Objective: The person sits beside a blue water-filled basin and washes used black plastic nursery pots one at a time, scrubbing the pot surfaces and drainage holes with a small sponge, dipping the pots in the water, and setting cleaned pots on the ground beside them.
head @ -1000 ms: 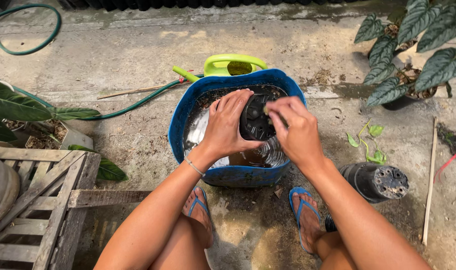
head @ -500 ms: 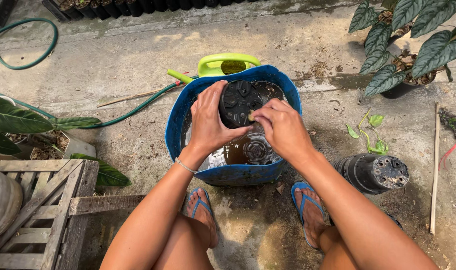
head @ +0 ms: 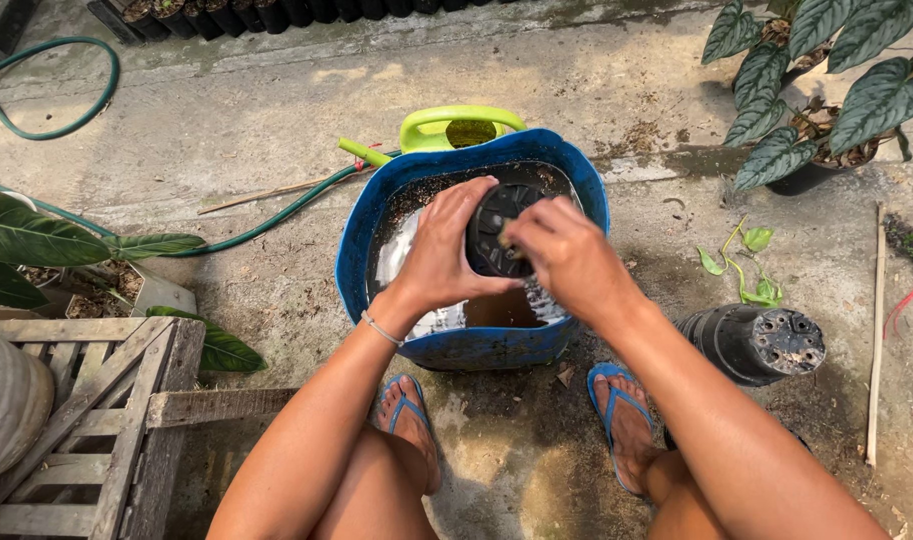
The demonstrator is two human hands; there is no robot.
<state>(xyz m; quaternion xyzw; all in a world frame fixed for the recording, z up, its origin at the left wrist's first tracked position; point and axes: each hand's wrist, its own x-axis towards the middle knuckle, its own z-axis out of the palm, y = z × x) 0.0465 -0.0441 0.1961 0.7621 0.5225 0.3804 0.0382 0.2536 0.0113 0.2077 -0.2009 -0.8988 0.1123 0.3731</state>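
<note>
From the head camera, looking straight down: a round blue tub of thick, scuffed plastic sits on rough, stained concrete between the person's two feet in blue sandals. It holds muddy brown water with a pale, shiny patch at the near side and dark soil clinging to the inner wall.

Above the tub, the left hand grips a black plastic pot turned so its perforated bottom faces the camera. The palm wraps the pot's left side, with the fingers curled over its upper edge. The right hand is pressed against the pot's right side, its fingers bunched together at the bottom face. Whether they pinch something small there or only rub the plastic cannot be made out. The pot's rim and inside are hidden behind both hands.

A thin bracelet circles the left wrist. A lime-green watering can stands just behind the tub, its body mostly hidden by the tub's rim. A green hose snakes away to the left. A second black pot lies on its side near the right foot, holes showing. Weathered wooden slats of a crate fill the lower left corner. Silvery-veined leaves of a potted plant are cut off at the top right.
</note>
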